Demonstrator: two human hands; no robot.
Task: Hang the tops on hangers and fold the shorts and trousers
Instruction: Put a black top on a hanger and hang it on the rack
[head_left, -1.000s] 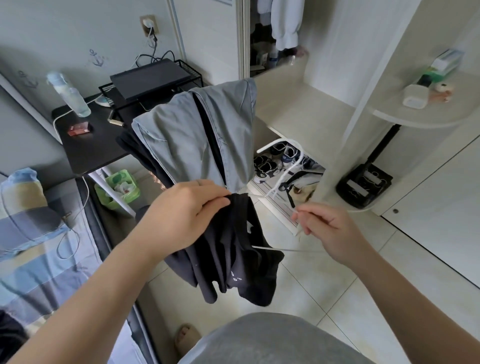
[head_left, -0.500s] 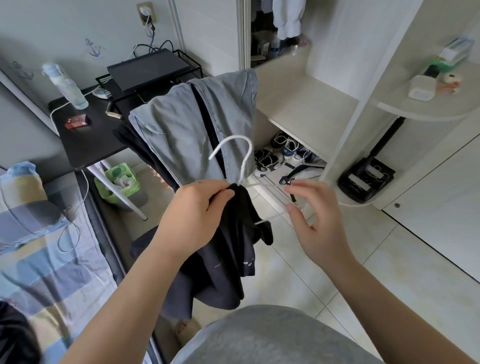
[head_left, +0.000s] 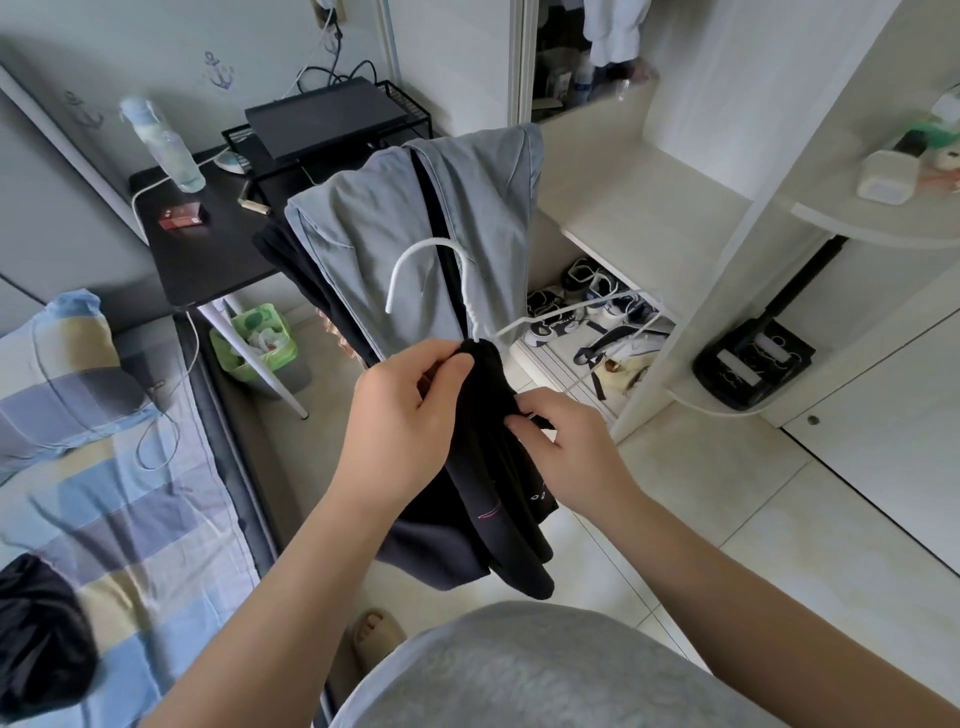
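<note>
A black top hangs bunched in front of me. My left hand grips its collar just below the hook of a white wire hanger, whose hook sticks up out of the neck. One hanger shoulder pokes out bare to the right. My right hand pinches the black fabric on the right side, near that wire. A grey garment with a black one under it is draped over a chair back behind the hanger. Another dark garment lies on the bed at the lower left.
A black desk with a bottle, a red box and a wire rack stands at the back left. Under it is a green bin. The striped bed runs along the left. The open wardrobe with shoes is on the right.
My right hand has moved in from the open air and taken hold of the black fabric. The hanger hook now stands higher above the collar, and one wire shoulder shows to the right.
</note>
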